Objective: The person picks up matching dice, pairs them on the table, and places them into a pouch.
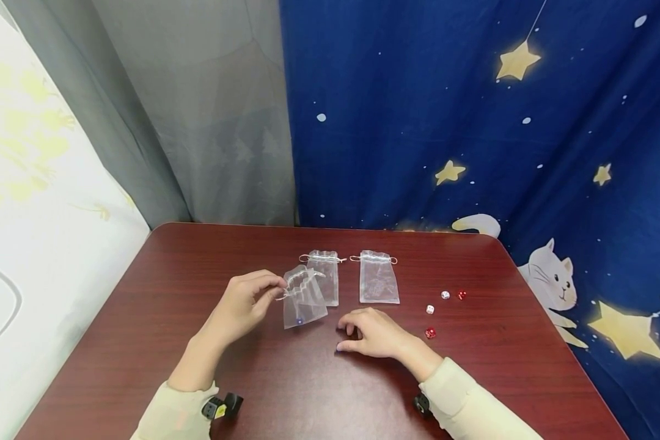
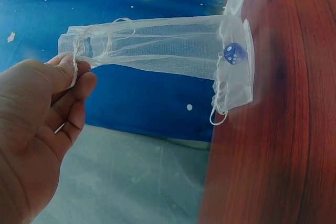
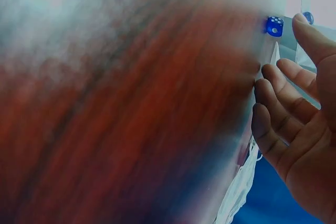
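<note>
My left hand (image 1: 249, 302) pinches the upper edge of a sheer white drawstring pouch (image 1: 308, 305), seen stretched out from the fingertips in the left wrist view. Low inside this pouch shows a blue die (image 2: 234, 53). A second blue die (image 3: 274, 26) sits on the table just off the thumb tip of my right hand (image 1: 375, 333); whether they touch I cannot tell. The right fingers are loosely bent with nothing between them. Behind the held pouch lies another sheer pouch (image 1: 330, 275), partly covered by it, and a third pouch (image 1: 378, 281) lies flat to its right.
On the right of the brown table (image 1: 198, 263) lie two white dice, one nearer (image 1: 430, 309) and one farther (image 1: 445, 294), plus a red die (image 1: 430, 332) and another red die (image 1: 462, 294). A blue curtain (image 1: 374, 122) hangs behind the table's far edge.
</note>
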Tool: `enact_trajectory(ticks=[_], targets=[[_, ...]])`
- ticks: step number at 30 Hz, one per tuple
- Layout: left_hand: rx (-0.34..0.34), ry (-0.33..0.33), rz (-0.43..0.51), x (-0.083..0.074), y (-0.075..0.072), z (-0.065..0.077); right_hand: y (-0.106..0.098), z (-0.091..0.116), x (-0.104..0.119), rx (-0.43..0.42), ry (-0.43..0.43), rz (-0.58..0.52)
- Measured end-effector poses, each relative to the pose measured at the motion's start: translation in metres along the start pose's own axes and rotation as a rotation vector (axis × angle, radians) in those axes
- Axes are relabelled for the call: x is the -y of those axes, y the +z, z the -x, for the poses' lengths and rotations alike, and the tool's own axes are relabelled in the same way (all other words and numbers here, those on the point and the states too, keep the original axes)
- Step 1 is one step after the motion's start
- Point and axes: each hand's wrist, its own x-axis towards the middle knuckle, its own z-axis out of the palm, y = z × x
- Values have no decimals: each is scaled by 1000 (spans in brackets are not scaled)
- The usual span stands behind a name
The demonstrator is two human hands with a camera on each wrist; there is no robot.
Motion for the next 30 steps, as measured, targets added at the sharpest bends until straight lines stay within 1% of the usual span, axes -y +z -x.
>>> enact_trajectory(ticks=[6,14,20,24,30], targets=[[-1,4,-3,-1,0,0,2,-2,5,43,-15,47],[-1,4,-6,-2,0,1,4,-4,9,32,-68,54],[3,-3,-12,-2,0,1,5,-4,11,51,-75,70],[6,-5,-4,-3,0,1,3,-5,10,13,-81,68],[12,2,9,-4,0,-1,-11,-10,8,-95,-107,51]])
